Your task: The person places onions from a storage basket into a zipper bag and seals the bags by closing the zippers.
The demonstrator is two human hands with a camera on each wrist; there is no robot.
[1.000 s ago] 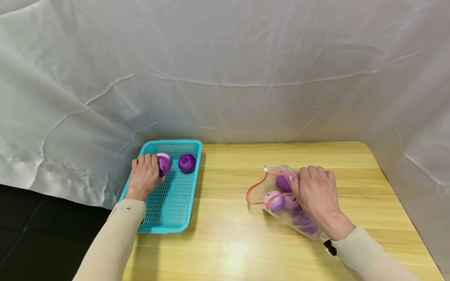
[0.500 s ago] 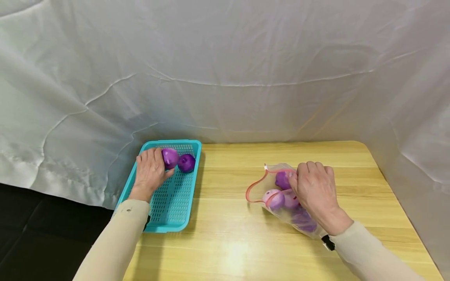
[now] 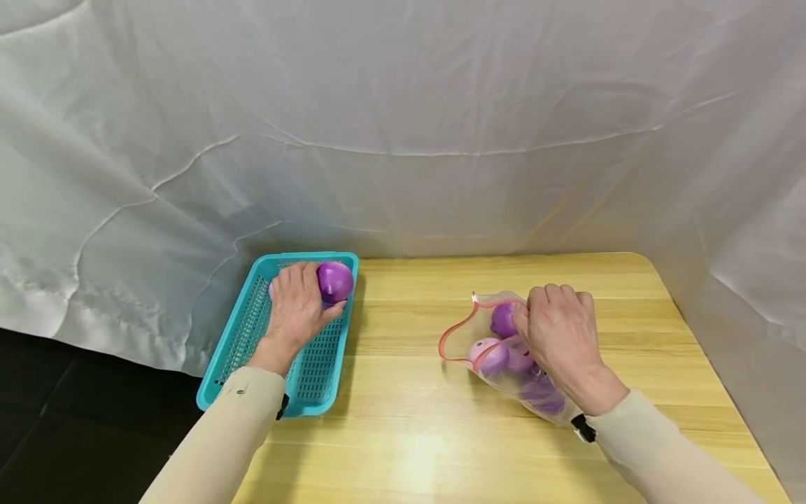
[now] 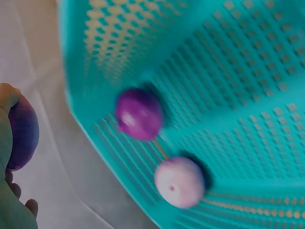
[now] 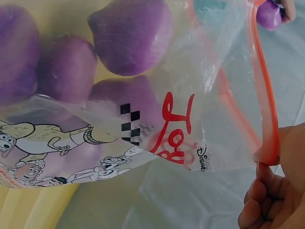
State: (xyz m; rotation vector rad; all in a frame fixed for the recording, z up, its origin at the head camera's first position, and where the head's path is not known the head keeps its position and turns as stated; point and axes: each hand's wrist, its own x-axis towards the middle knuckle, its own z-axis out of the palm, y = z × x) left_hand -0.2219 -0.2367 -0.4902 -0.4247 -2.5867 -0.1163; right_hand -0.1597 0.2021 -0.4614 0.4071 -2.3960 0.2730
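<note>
My left hand point(image 3: 296, 301) grips a purple onion point(image 3: 336, 281) over the far end of the turquoise basket point(image 3: 217, 381). In the left wrist view two more onions lie in the basket: a dark purple onion point(image 4: 139, 113) and a pale onion point(image 4: 179, 182). The hand mostly hides both from the head camera. On the right, my right hand point(image 3: 562, 343) pinches the red-edged mouth of a clear zip bag point(image 5: 190, 138) between thumb and fingers. The bag's mouth gapes toward the left, and several purple onions point(image 5: 133, 36) sit inside it.
Both basket and bag are on a light wooden table point(image 3: 403, 392). A grey-white cloth point(image 3: 403, 140) hangs behind the table and along its sides. A black surface point(image 3: 75, 420) shows at the lower left.
My left hand has lifted the onion off the basket's far left and carried it right, toward the basket's right rim. The right hand still holds the bag in nearly the same spot.
</note>
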